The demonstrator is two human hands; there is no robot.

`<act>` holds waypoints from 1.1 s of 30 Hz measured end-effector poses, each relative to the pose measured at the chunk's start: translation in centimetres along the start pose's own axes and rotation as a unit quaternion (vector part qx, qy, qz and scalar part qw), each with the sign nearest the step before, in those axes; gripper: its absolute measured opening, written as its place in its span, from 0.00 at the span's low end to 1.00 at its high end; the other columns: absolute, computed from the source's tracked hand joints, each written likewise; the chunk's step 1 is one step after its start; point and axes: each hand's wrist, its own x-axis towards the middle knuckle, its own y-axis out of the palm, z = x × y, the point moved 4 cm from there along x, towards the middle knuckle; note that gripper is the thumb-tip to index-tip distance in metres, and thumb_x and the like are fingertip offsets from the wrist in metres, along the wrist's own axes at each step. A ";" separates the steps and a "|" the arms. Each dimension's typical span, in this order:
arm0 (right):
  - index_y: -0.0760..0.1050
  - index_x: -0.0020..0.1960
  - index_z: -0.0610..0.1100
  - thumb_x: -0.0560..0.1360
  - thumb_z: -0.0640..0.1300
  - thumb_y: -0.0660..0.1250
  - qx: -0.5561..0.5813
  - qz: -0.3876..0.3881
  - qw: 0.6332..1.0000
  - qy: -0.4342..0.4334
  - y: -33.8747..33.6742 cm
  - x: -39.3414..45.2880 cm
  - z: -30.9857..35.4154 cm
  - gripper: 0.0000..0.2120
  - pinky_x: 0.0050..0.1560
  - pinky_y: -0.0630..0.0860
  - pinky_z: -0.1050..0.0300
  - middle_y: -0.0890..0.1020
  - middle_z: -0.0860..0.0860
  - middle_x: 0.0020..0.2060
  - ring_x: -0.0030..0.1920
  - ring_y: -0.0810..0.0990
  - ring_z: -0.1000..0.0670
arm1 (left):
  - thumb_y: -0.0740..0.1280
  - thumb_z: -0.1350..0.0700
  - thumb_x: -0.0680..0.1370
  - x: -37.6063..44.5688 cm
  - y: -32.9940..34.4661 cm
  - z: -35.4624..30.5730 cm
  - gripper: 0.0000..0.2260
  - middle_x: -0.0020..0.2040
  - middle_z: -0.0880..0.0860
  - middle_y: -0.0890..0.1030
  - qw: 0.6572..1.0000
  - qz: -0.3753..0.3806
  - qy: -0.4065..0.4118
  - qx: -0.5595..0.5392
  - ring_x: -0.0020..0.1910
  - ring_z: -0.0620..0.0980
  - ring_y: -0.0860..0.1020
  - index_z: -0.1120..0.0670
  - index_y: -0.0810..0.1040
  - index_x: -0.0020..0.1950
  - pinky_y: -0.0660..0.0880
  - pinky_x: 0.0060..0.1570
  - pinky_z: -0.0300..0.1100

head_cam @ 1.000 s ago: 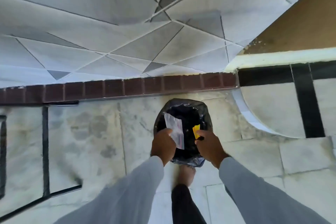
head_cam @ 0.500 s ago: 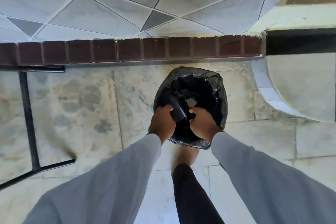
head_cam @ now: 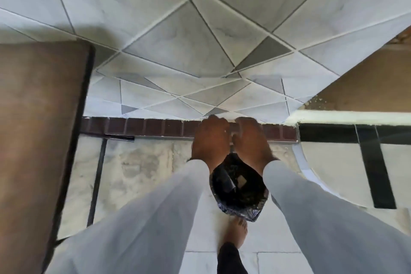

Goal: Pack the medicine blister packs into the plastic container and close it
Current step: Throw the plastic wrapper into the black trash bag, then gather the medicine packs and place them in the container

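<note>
at 9 o'clock there's a brown table edge [head_cam: 40, 140] blocking the left side, nothing on it i can see. then my left hand [head_cam: 210, 140] and right hand [head_cam: 252, 140], raised side by side around 12 o'clock from the bin, backs toward me, fingers curled away from the camera. honestly can't tell if either is gripping anything; there's a pale speck between them but it's too blurry to call.

below them at 6 o'clock sits the black bin bag [head_cam: 239, 191], open, with small scraps inside. no blister packs or plastic container in view anywhere, so the real job isn't visibly started.

risk as i see it: if i've got packs in my hands, fumbling them over that open bag drops them in the trash. my bare foot [head_cam: 238, 231] is right beside it too, easy to kick.

no readable writing or brands anywhere.
</note>
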 end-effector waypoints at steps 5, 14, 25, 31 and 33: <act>0.73 0.64 0.40 0.75 0.38 0.66 0.091 -0.127 0.982 -0.104 -9.2 -2.9 14.6 0.17 0.63 0.72 0.45 0.76 0.43 0.61 0.59 0.77 0.42 | 0.60 0.58 0.73 -3.3 -16.5 -4.9 0.13 0.53 0.55 0.80 0.984 -0.177 0.022 -0.031 0.53 0.57 0.77 0.53 0.80 0.54 0.73 0.55 0.54; 0.73 0.64 0.42 0.75 0.42 0.68 0.108 -0.197 0.920 -0.321 -15.5 -14.5 42.3 0.18 0.49 0.71 0.61 0.77 0.43 0.60 0.52 0.80 0.45 | 0.65 0.59 0.74 -20.7 -46.8 1.8 0.12 0.56 0.53 0.79 0.905 -0.416 0.001 0.087 0.57 0.56 0.75 0.51 0.80 0.56 0.71 0.56 0.52; 0.71 0.64 0.47 0.75 0.48 0.68 0.152 -0.220 0.838 -0.476 -4.4 -34.2 66.1 0.19 0.48 0.73 0.59 0.77 0.47 0.61 0.53 0.78 0.50 | 0.66 0.58 0.74 -48.3 -65.8 19.1 0.10 0.55 0.56 0.80 0.830 -0.526 -0.041 0.180 0.55 0.60 0.75 0.53 0.80 0.55 0.70 0.54 0.52; 0.69 0.65 0.49 0.75 0.48 0.69 0.160 -0.181 0.834 -0.496 1.3 -36.7 72.1 0.20 0.52 0.79 0.52 0.76 0.48 0.62 0.54 0.78 0.50 | 0.65 0.58 0.76 -53.8 -69.2 26.2 0.11 0.56 0.55 0.79 0.825 -0.532 -0.075 0.175 0.57 0.58 0.74 0.53 0.80 0.56 0.70 0.57 0.52; 0.69 0.65 0.50 0.75 0.48 0.69 0.163 -0.179 0.832 -0.500 3.1 -36.5 73.9 0.20 0.51 0.79 0.54 0.77 0.48 0.62 0.54 0.79 0.50 | 0.65 0.58 0.75 -54.1 -70.1 28.6 0.10 0.56 0.55 0.79 0.824 -0.534 -0.071 0.174 0.56 0.58 0.75 0.53 0.80 0.56 0.71 0.56 0.52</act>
